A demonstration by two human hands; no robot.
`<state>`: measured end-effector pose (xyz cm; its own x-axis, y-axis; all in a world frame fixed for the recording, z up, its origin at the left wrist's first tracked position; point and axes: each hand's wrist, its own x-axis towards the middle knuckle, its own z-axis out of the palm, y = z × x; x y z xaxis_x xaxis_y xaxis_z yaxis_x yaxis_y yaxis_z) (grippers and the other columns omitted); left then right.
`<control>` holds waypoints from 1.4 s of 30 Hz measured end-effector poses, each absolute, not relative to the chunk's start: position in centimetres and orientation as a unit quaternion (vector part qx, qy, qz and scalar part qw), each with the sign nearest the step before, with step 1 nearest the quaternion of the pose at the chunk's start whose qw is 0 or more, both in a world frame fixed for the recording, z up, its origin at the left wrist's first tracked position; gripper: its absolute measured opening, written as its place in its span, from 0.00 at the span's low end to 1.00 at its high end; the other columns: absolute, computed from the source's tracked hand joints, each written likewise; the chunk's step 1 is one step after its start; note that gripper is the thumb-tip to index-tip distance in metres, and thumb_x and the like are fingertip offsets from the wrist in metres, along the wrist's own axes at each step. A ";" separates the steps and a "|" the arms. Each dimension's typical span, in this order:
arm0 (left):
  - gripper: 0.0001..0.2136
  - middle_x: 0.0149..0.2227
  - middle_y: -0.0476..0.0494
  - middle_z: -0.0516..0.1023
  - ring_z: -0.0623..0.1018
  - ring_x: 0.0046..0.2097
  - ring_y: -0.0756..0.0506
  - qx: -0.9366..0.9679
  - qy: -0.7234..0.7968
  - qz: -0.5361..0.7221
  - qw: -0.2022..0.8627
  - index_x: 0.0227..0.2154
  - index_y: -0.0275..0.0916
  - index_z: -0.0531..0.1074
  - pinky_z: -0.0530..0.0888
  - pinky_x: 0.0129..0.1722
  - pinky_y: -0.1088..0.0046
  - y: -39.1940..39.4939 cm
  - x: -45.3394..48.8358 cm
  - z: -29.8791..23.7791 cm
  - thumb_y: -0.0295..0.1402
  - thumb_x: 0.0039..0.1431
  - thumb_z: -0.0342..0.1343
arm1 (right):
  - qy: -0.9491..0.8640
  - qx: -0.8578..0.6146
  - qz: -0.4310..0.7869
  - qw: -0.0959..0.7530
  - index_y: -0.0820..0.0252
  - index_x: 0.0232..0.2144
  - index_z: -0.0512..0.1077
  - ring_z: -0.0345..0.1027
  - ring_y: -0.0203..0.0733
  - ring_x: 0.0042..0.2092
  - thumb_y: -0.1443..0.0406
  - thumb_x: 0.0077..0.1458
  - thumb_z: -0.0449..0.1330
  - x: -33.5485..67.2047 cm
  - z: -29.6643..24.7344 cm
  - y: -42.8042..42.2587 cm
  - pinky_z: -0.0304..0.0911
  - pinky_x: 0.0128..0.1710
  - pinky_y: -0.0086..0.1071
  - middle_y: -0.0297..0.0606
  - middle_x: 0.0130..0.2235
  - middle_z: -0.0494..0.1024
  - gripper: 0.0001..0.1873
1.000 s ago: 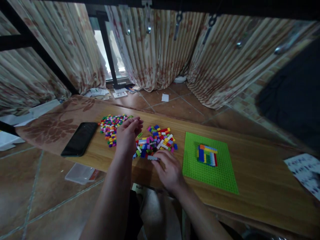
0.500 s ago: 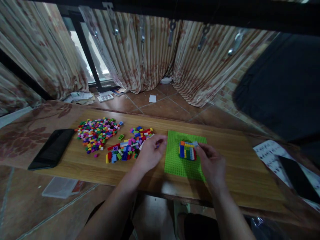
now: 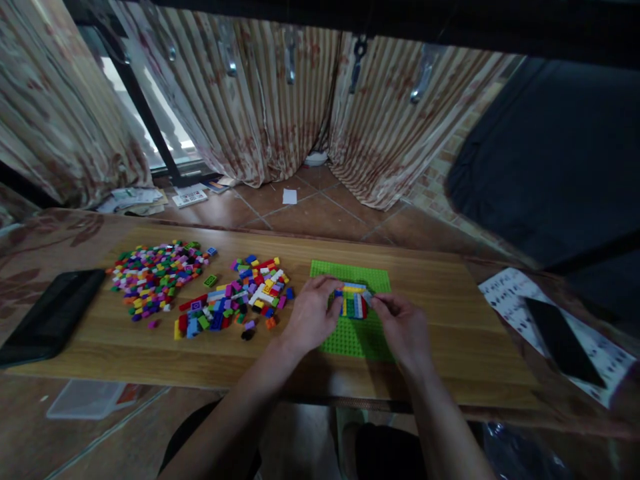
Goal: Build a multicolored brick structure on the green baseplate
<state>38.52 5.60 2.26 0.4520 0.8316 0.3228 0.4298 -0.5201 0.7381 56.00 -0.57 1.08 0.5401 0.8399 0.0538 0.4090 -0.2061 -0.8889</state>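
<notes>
On the green baseplate (image 3: 357,343) sits a small build of toy bricks (image 3: 354,305), with blue, yellow, green, white and red rows. My left hand (image 3: 315,310) is at the left side of the build, its thumb and fingers closed against that edge and covering part of it. My right hand (image 3: 403,327) is closed in a pinch on a light grey brick (image 3: 367,297) at the build's upper right corner. Whether this brick is pressed down on the studs I cannot tell.
Left of the baseplate lie a pile of mixed loose bricks (image 3: 260,287) and a pile of small bricks (image 3: 155,273). A black tablet (image 3: 50,313) lies at the table's left end. To the right are a printed sheet (image 3: 505,287) and a dark phone (image 3: 565,340).
My left hand has moved right from beside the baseplate onto the build's left side. My right hand stays at the upper right corner with the grey brick. The view has shifted right.
</notes>
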 end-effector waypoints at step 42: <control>0.05 0.51 0.41 0.75 0.74 0.52 0.39 0.814 0.428 0.335 0.205 0.37 0.42 0.76 0.69 0.54 0.53 5.3 40.6 1.3 0.32 0.58 0.60 | -0.469 -0.753 0.147 0.438 0.61 0.35 0.78 0.76 0.47 0.33 0.56 0.55 0.55 54.6 1.2 0.4 0.68 0.37 0.38 0.45 0.33 0.83 0.17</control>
<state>40.57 5.27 1.28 0.4096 0.8342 0.3692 0.5599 -0.5494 0.6202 54.58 0.43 1.22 0.5169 0.8349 0.1890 0.5776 -0.1773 -0.7968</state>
